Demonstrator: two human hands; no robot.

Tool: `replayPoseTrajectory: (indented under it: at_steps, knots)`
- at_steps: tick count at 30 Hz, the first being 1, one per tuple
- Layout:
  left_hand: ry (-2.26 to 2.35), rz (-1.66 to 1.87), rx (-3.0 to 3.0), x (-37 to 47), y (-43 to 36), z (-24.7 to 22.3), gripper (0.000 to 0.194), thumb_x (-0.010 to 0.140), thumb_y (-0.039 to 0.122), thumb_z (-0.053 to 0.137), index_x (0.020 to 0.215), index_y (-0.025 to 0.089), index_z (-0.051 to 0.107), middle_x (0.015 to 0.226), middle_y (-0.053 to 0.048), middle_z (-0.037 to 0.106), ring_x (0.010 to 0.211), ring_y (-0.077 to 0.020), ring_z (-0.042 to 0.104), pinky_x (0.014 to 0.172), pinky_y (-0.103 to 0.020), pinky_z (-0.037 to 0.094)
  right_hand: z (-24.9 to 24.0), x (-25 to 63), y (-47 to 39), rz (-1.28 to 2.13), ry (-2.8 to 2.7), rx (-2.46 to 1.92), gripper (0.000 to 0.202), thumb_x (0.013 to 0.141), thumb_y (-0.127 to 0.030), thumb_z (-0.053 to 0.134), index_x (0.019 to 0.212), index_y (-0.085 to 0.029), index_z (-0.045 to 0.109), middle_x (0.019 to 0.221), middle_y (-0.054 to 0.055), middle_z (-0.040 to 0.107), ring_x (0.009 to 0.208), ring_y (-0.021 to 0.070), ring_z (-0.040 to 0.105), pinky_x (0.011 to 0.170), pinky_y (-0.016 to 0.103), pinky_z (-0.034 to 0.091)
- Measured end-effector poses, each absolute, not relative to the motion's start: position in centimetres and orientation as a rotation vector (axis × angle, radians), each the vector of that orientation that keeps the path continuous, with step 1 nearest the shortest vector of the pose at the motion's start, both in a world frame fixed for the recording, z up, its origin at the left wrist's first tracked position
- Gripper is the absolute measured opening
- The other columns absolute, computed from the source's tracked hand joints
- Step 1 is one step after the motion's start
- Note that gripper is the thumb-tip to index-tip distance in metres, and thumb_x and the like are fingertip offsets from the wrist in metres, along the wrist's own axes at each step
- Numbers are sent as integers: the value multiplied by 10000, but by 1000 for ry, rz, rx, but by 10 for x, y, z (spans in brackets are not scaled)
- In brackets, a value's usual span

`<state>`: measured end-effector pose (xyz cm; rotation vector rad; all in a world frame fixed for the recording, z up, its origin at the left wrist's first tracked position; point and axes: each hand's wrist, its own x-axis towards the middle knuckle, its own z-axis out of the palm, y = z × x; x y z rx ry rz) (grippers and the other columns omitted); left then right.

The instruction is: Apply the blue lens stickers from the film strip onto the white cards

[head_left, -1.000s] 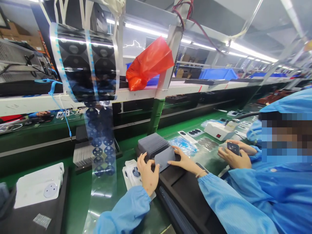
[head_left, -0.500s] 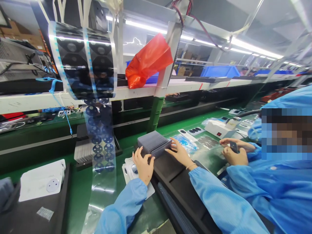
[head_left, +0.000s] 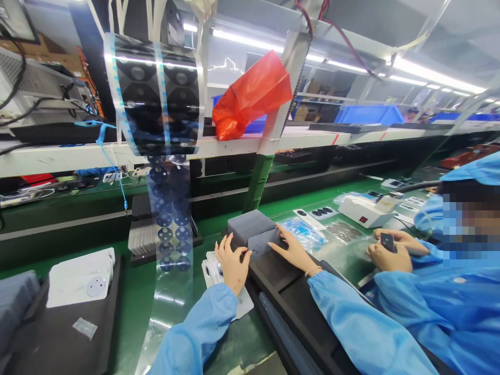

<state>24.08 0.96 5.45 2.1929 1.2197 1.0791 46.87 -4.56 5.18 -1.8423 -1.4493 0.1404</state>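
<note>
A row of thin dark grey rectangular panels (head_left: 248, 221) stands on edge in a black foam tray (head_left: 269, 271). The front panel (head_left: 262, 242) leans away from the others, its broad face toward me. At its lower left corner is my left hand (head_left: 234, 264), thumb and forefinger pinched at the edge, the other fingers raised. My right hand (head_left: 292, 251) grips the right side, thumb on the face and fingers at the edge behind. White cards with dark round stickers (head_left: 244, 304) lie partly under my left wrist.
A clear strip with dark round stickers (head_left: 170, 234) hangs from a roll (head_left: 156, 99) at left. More panels (head_left: 146, 239) stand behind it. White sheets (head_left: 80, 278) lie on a black tray (head_left: 74, 349). At right, a co-worker's hands (head_left: 392, 252) hold a small dark device near a white box (head_left: 363, 211).
The front panel has come away from the row and now shows its broad face, with both hands at its sides. The whole view has shifted slightly, moving the scene rightward.
</note>
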Motion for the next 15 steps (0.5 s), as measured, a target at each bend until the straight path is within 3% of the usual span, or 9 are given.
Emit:
replayPoseTrajectory:
  at_steps: [2,4,8,10,15]
  knots:
    - [1217,1043,2205,240,9,53,130,860,349,627,849,294,744,1424,-31,482,1388,-271,316,1182,-546,135,53,465,-48,140,-1508,-1819,752,834,-518,557,1485,-265,277,1345,122,464,1217,310,493,1040,514,413]
    - [1212,1023,2218,240,8,51,131,860,348,627,836,294,744,1419,-23,492,1385,-271,322,1183,-551,132,54,461,-50,124,-1573,-1810,755,829,-485,585,1485,-274,276,1404,116,401,1340,315,368,1094,507,352]
    - [1203,1003,2221,241,6,49,129,862,330,619,834,289,737,1402,-15,510,1379,-276,331,1179,-570,133,55,447,-52,35,-1637,-1866,755,803,-400,648,1469,-296,308,1553,77,124,1459,329,85,1158,504,248]
    - [1211,1015,2207,241,5,50,110,851,312,629,836,282,733,1406,-22,503,1379,-275,333,1183,-560,129,54,442,-51,-29,-1656,-1884,737,821,-360,636,1473,-323,294,1577,48,36,1461,333,73,1164,510,237]
    - [1242,1018,2144,239,4,56,89,803,297,671,879,271,711,1413,-50,484,1382,-276,329,1190,-536,121,51,440,-52,-83,-1689,-1944,759,863,-371,582,1508,-341,183,1590,55,7,1453,348,128,1135,527,293]
